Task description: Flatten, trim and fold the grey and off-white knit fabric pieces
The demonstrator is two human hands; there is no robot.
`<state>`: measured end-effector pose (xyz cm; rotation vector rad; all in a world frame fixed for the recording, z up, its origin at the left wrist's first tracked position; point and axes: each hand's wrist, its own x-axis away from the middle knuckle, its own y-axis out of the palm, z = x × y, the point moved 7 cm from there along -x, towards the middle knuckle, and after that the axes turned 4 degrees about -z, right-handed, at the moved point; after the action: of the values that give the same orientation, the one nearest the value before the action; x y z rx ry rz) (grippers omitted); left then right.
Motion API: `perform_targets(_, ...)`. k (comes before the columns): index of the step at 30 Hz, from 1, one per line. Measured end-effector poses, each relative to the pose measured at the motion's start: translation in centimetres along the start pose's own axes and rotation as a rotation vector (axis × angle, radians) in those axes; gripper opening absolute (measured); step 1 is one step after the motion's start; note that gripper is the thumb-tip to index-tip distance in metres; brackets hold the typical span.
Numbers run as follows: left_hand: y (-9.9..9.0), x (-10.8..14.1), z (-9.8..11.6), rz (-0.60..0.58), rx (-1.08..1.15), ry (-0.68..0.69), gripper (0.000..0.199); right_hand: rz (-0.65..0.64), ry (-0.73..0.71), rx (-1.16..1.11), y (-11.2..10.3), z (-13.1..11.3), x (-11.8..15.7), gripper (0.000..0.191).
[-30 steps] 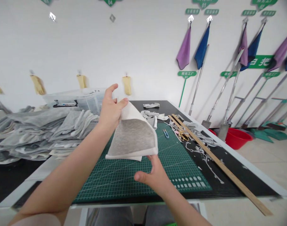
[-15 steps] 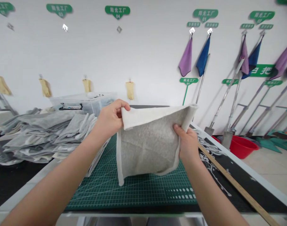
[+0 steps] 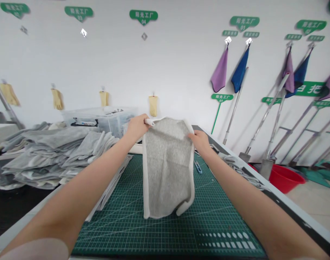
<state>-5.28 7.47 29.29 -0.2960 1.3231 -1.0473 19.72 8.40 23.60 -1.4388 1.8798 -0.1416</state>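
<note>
A grey cloth (image 3: 169,166) with white edging hangs upright between my two hands, above a green cutting mat (image 3: 216,209). My left hand (image 3: 138,127) is closed on its upper left corner, where the white edge is rolled. At the upper right edge, my right hand (image 3: 200,141) pinches the cloth between thumb and fingers. The lower right corner curls inward. Behind it on the mat, to the right, lies a small blue tool (image 3: 198,167).
Stacked grey cloths (image 3: 51,155) lie on the left, with a clear plastic box (image 3: 100,119) behind them. White cords (image 3: 235,168) lie along the right table edge. A red basin (image 3: 285,178) and long-handled tools stand beyond it.
The folded white top flap has opened out, and the cloth now hangs longer and narrower. My right hand has moved left and up, closer to my left hand. The view has shifted slightly.
</note>
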Motion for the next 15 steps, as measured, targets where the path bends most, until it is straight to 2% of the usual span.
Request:
perform_targets(2, 0.1, -1.7, -0.4, 0.03, -0.002, -0.028, 0.027, 0.066, -0.021, 0.163, -0.2, -1.0, -2.1, 0.025)
perform_targets(3, -0.5, -2.4, -0.2, 0.063, 0.026, -0.024, 0.028, 0.108, -0.035, 0.213, -0.7, -1.9, -3.0, 0.025)
perform_targets(6, -4.7, -3.2, 1.5, 0.225, 0.293, 0.056, 0.024, 0.236, -0.117, 0.227, -3.3, -5.8, -4.6, 0.024)
perform_targets(8, -7.9, -2.0, 2.6, 0.303, 0.536, 0.128, 0.021, 0.3, -0.203, 0.192, -5.2, -8.1, -3.9, 0.022)
perform_targets(9, -9.1, -1.0, 3.1, 0.296, 0.626, 0.17, 0.02, 0.296, -0.246, 0.171, -5.8, -8.8, -3.1, 0.021)
perform_targets(11, -10.3, 2.0, 3.7, 0.233, 0.693, 0.247, 0.015, 0.302, -0.305, 0.116, -6.7, -8.6, -0.4, 0.022)
perform_targets(13, -9.1, 6.0, 3.4, 0.053, 0.618, 0.257, 0.009, 0.194, -0.334, 0.058, -6.2, -6.7, 3.1, 0.014)
perform_targets(14, -7.6, 8.2, 2.9, -0.084, 0.577, 0.261, 0.01, 0.099, -0.376, 0.028, -5.4, -5.5, 5.1, 0.009)
perform_targets(15, -5.6, 10.7, 2.4, -0.263, 0.526, 0.264, 0.013, -0.146, -0.519, -0.018, -3.7, -4.8, 7.6, 0.009)
